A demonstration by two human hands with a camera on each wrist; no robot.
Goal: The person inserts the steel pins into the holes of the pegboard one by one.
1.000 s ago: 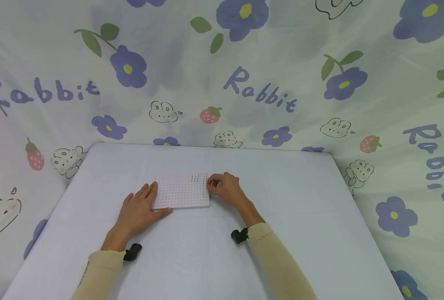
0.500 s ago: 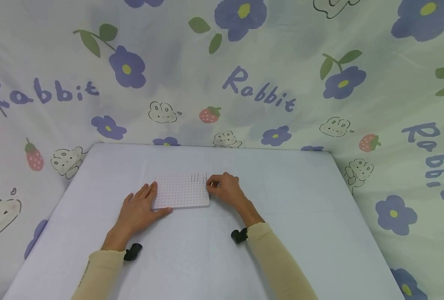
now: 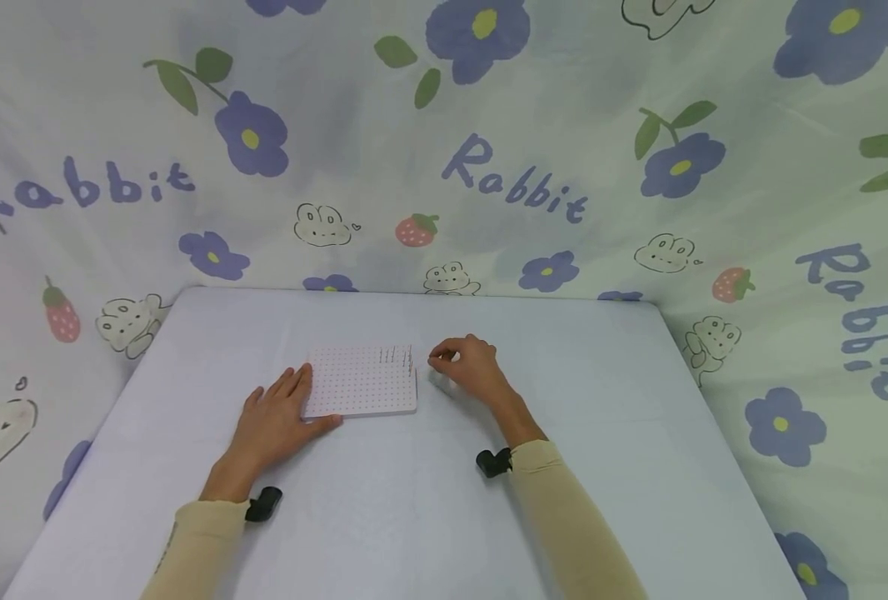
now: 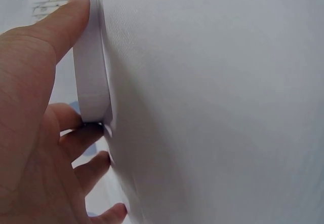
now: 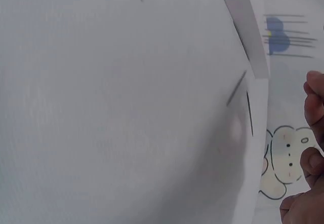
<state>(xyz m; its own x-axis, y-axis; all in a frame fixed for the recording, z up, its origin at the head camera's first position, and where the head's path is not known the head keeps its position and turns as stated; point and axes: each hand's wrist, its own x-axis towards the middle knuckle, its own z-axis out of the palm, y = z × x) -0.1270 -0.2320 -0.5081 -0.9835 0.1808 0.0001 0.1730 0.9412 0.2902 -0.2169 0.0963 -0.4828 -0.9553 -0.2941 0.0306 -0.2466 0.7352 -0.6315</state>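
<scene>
A white pegboard point(image 3: 357, 387) with a grid of small holes lies on the table. Several thin dark pins point(image 5: 289, 40) stand in its far right corner. My left hand point(image 3: 273, 421) steadies the board, its spread fingers at the left side and its thumb point(image 4: 63, 26) on the near edge. Just right of the board hovers my right hand point(image 3: 476, 369), fingers loosely bent and thumb near the index finger; nothing shows between them. In the right wrist view, two thin dark pins, one slanted point(image 5: 236, 88) and one nearly upright point(image 5: 249, 113), lie on the tabletop beside the board's corner.
The white table point(image 3: 564, 500) runs back to a hanging cloth point(image 3: 369, 167) printed with flowers, rabbits and strawberries. A small black camera is strapped at each wrist, the left camera point(image 3: 264, 504) and the right camera point(image 3: 494, 462).
My right hand has come away from the board's right edge, moving right and slightly back. More of the pins at that edge now show. The left hand and board stay put.
</scene>
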